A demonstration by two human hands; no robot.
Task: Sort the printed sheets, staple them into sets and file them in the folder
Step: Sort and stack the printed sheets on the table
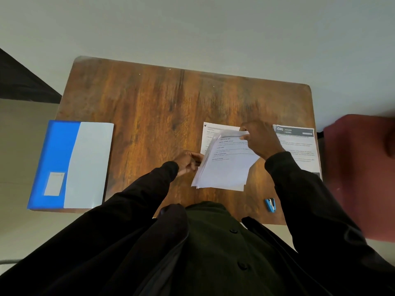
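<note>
Gripping the stack of sheets (224, 169) by its side edge above the table (149, 99), the left hand (188, 163) is steadying it while the right hand (259, 138) is pinching the top sheet (232, 146); sorting seems to be only starting, with stapler (270, 205) and closed folder (70, 165) lying unused

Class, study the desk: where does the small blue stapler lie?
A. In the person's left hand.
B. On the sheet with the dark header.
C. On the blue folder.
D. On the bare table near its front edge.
D: the stapler lies on the table by its front edge, while the left hand and right hand both hold the stack of sheets.
</note>
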